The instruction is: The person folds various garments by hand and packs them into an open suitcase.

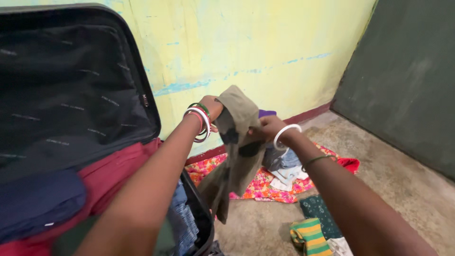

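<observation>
We record a pale yellow plastered wall [265, 42], its paint scuffed with blue streaks, and a dark red skirting band [308, 114] along its foot. To the right we note a dark green door or panel [407, 80]. The floor [407, 189] is bare grey-brown concrete, rough and mottled. Light is soft and even, source unseen.

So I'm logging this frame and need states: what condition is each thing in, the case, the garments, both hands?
Suitcase: open, lid upright against the wall, clothes inside.
Olive garment: held up, hanging unfolded.
Left hand: gripping the garment's top.
Right hand: gripping the garment's edge.
Floral cloth: spread on the floor.
Striped garment: lying crumpled on the floor.
</observation>
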